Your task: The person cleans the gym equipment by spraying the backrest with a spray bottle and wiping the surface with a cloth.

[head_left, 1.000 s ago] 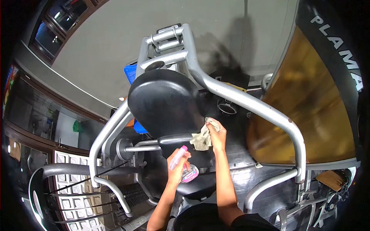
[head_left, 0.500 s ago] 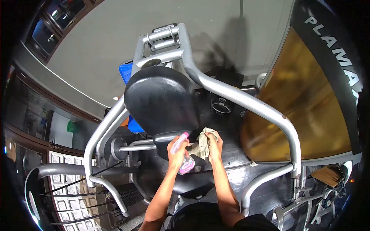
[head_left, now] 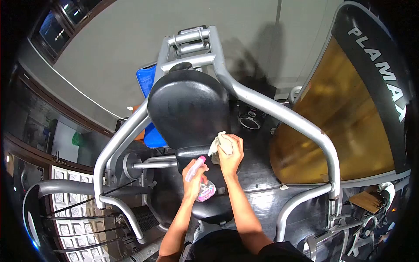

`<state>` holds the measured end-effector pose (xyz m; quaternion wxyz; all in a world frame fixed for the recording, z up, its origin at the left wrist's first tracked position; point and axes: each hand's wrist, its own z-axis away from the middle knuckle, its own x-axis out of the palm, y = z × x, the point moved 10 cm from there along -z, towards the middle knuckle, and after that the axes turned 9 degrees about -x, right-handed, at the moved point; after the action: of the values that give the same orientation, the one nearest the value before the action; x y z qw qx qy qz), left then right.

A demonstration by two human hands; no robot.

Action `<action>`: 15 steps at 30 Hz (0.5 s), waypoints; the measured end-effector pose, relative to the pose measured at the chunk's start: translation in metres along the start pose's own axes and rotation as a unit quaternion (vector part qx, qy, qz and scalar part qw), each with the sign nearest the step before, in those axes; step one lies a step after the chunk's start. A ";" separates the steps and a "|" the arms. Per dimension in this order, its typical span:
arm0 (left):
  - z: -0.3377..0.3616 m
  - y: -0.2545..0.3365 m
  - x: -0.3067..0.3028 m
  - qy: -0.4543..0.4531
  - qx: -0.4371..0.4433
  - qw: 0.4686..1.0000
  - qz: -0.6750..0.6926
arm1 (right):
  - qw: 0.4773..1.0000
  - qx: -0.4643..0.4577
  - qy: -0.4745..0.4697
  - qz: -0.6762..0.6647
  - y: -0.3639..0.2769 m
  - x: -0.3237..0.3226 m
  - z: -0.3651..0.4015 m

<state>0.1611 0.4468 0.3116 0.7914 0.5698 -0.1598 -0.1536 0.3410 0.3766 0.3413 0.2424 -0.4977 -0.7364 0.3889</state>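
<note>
My left hand (head_left: pixel 192 179) is closed around the neck of a spray bottle (head_left: pixel 206 191), which has a pink nozzle tip and a pink label on its clear body. The bottle is held over the seat of a gym machine. A crumpled pale cloth (head_left: pixel 221 144) is bunched in my right hand (head_left: pixel 232 156), its loose edge poking out to the left of the fingers. That hand is beside the lower right part of the black padded backrest (head_left: pixel 187 109), with the cloth overlapping the pad's edge in this view.
Silver frame tubes (head_left: pixel 279 109) of the machine arch around both sides of the backrest. A tall gold-brown panel (head_left: pixel 331 126) with white lettering stands at right. Behind the backrest is a blue chair (head_left: pixel 148 81). A weight stack (head_left: pixel 146 216) sits at lower left.
My right hand has moved up and left with the cloth, nearer the backrest. My left hand and the bottle have shifted slightly down and left, and the camera view has shifted a little.
</note>
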 end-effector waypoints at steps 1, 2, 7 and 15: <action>0.002 0.001 -0.005 -0.001 0.007 1.000 -0.010 | 1.000 0.006 0.020 0.016 0.007 -0.003 0.007; 0.004 0.000 -0.010 -0.006 0.006 1.000 -0.018 | 0.999 0.025 0.033 0.015 0.016 -0.006 0.015; 0.008 -0.004 -0.029 -0.021 0.004 0.999 0.029 | 0.993 0.119 0.024 -0.009 0.057 -0.011 0.046; 0.014 0.009 -0.039 -0.038 -0.003 0.999 0.007 | 0.989 0.103 0.101 -0.016 0.039 -0.008 0.021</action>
<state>0.1207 0.4544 0.3214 0.7875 0.5601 -0.1933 -0.1695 0.3501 0.3701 0.2976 0.3717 -0.4955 -0.6720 0.4059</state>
